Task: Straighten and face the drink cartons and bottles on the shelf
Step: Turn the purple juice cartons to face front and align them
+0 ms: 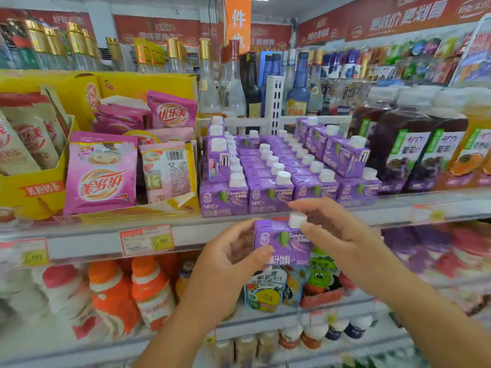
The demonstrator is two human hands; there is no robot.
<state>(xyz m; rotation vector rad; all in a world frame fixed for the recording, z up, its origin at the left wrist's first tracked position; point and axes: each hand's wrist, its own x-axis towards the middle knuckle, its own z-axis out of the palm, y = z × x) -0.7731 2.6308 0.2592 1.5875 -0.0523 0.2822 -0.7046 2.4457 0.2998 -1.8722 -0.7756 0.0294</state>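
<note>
Hands: left hand (233, 251), right hand (337, 235) grip purple carton (279, 243).

carton (281, 241): glossy printed card | cap (297, 219): white plastic | shelf edge (87, 245): smooth grey metal

I can read "NFC+" on the front purple carton (223, 201) on the shelf (79, 247). A name above it starts with "Cond", and the rest is too fuzzy for me. The lifted purple carton (281, 244) shows "Cond" too, with "汁饮料" lower down. The pink pouch (172, 114) says "优乐美" in big red letters. I see "件" on the orange hanging sign (238, 18). The red banner (406, 15) up high says "更低价 更划算". The price tag (147, 240) shows a number like "6.00", but I am not sure.
</note>
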